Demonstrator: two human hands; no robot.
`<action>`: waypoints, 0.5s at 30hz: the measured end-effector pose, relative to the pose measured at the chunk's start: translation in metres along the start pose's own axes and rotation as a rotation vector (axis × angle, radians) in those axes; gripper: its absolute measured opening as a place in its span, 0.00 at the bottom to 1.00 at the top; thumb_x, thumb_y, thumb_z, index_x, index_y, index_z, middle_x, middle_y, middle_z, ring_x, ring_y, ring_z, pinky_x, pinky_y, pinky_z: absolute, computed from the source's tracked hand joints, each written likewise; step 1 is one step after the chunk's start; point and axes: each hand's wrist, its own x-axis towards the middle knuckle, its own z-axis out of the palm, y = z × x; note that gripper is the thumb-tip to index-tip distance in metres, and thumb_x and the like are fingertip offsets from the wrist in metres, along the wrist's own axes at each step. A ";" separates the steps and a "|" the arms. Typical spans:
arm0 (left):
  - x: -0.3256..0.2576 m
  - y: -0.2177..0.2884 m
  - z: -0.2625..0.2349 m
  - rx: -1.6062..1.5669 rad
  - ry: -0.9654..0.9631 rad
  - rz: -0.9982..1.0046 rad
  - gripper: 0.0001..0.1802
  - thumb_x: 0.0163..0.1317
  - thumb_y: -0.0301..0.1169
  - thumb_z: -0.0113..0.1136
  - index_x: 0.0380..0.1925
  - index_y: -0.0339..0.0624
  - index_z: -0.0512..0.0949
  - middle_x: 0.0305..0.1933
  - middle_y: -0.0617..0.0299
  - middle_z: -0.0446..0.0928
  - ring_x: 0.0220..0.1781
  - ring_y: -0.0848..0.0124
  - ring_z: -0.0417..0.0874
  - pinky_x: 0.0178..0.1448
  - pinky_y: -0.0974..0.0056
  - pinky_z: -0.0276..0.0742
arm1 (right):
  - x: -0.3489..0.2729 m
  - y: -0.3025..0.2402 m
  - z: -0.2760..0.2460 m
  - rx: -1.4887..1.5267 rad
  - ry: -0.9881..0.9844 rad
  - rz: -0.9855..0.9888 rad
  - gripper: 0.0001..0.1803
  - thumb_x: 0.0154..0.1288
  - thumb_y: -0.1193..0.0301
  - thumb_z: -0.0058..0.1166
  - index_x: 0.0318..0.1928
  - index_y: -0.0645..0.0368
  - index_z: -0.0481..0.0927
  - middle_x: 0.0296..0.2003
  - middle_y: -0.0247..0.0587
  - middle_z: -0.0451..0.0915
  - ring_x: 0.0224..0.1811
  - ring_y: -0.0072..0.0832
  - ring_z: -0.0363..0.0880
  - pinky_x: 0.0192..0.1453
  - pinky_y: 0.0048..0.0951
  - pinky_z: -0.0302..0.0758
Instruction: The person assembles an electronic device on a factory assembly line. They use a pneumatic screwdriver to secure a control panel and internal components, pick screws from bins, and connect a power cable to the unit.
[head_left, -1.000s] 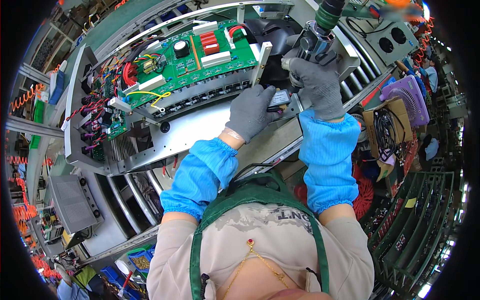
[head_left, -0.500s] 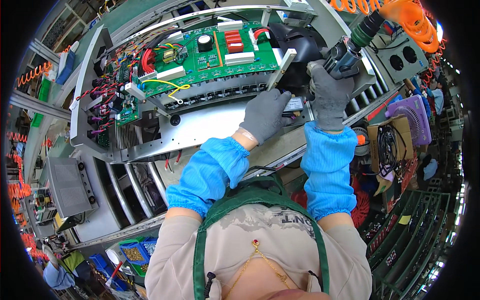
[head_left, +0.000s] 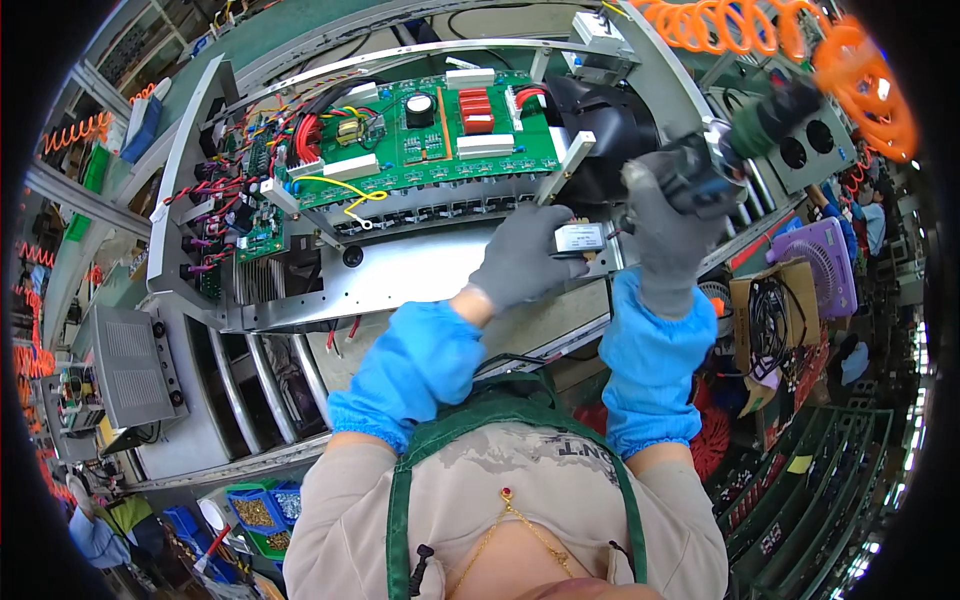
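My left hand (head_left: 522, 258), in a grey glove, reaches over the front right part of an open metal chassis (head_left: 400, 278). Its thumb and fingers close around the left end of a small silver box (head_left: 580, 238) with a pale label. Blurred by motion, my gloved right hand (head_left: 672, 225) grips a dark powered screwdriver (head_left: 705, 178) at the chassis's right end; its tip cannot be made out. Behind my left hand lies a green circuit board (head_left: 440, 165) carrying red and white components. A yellow wire (head_left: 345, 190) with a ring terminal hangs over the board's front edge.
A black fan housing (head_left: 600, 120) fills the chassis's right rear. An upright metal bracket (head_left: 566, 170) rises near my left hand. Coiled orange air hose (head_left: 860, 90) hangs at upper right. Metal rollers (head_left: 270, 390) and a grey metal box (head_left: 130, 360) are at left.
My right hand has drawn the screwdriver right and slightly nearer me, away from the fan housing. My left hand has shifted a little left and down, and more of the small silver box shows.
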 end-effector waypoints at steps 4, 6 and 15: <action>-0.015 0.002 -0.035 -1.007 0.016 -0.464 0.24 0.62 0.26 0.53 0.59 0.28 0.67 0.52 0.53 0.77 0.50 0.68 0.80 0.51 0.67 0.76 | 0.001 -0.037 -0.011 0.152 -0.111 -0.100 0.20 0.55 0.84 0.58 0.50 0.66 0.74 0.28 0.39 0.80 0.26 0.22 0.79 0.36 0.29 0.80; -0.025 0.005 -0.038 -1.264 0.033 -0.533 0.24 0.65 0.31 0.54 0.58 0.31 0.68 0.46 0.55 0.79 0.39 0.73 0.79 0.39 0.73 0.74 | -0.002 -0.044 -0.008 0.401 -0.118 -0.124 0.17 0.57 0.83 0.55 0.49 0.69 0.75 0.28 0.43 0.80 0.26 0.26 0.79 0.39 0.34 0.82; -0.050 0.001 -0.039 -1.135 -0.014 -0.499 0.23 0.68 0.46 0.55 0.51 0.38 0.72 0.27 0.68 0.71 0.20 0.85 0.62 0.26 0.79 0.60 | -0.013 -0.040 -0.011 0.754 -0.205 -0.073 0.31 0.54 0.74 0.50 0.61 0.67 0.64 0.29 0.43 0.74 0.27 0.31 0.75 0.45 0.50 0.81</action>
